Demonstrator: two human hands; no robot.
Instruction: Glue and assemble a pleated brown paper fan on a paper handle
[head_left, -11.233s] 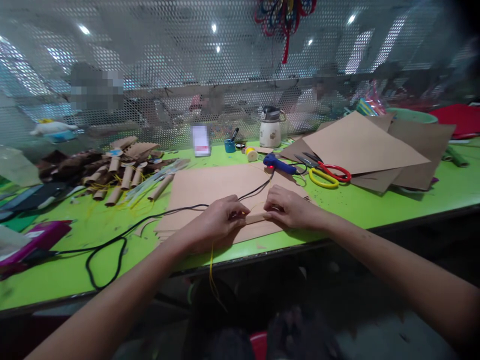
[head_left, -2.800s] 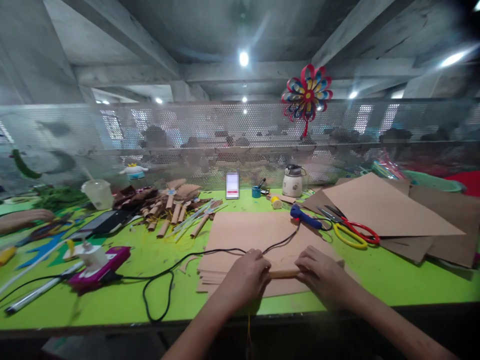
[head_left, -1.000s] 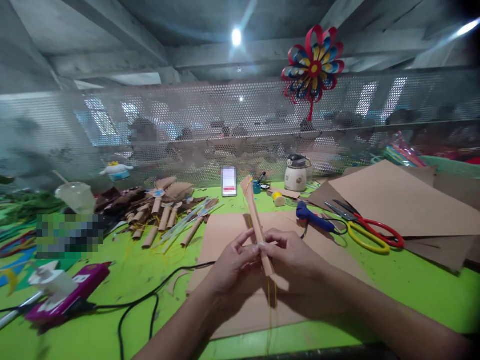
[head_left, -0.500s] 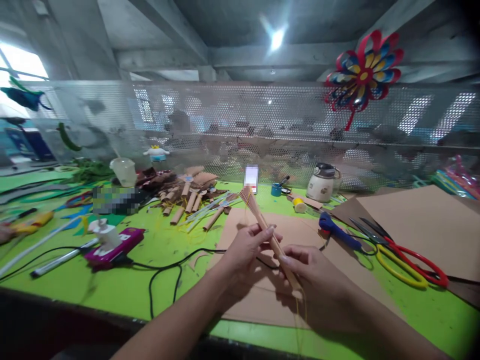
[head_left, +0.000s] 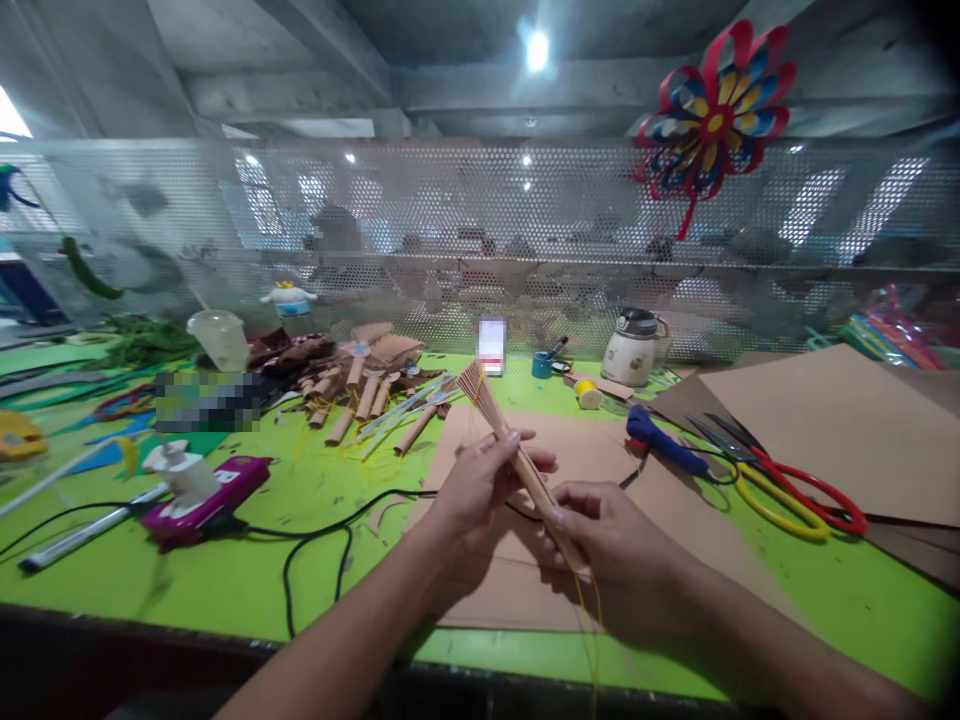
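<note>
A narrow pleated strip of brown paper [head_left: 501, 430] is held up above the green table [head_left: 225, 580], slanting from upper left to lower right, its far end slightly fanned. My left hand [head_left: 480, 490] pinches its middle. My right hand [head_left: 611, 530] grips its lower end, where a thin yellow string [head_left: 592, 630] hangs down. Under both hands lies a stack of brown paper sheets [head_left: 570, 460].
A black cable [head_left: 330, 540] runs to a magenta glue gun [head_left: 202, 495]. Rolled paper tubes [head_left: 360, 395] lie at the back left. A blue tool [head_left: 664, 445], red-and-yellow scissors [head_left: 780, 485] and large brown sheets [head_left: 825, 430] lie right. A perforated metal screen [head_left: 450, 240] closes the back.
My hands lifted the folded strip off the paper stack and tilted it upright. My view has swung left and up.
</note>
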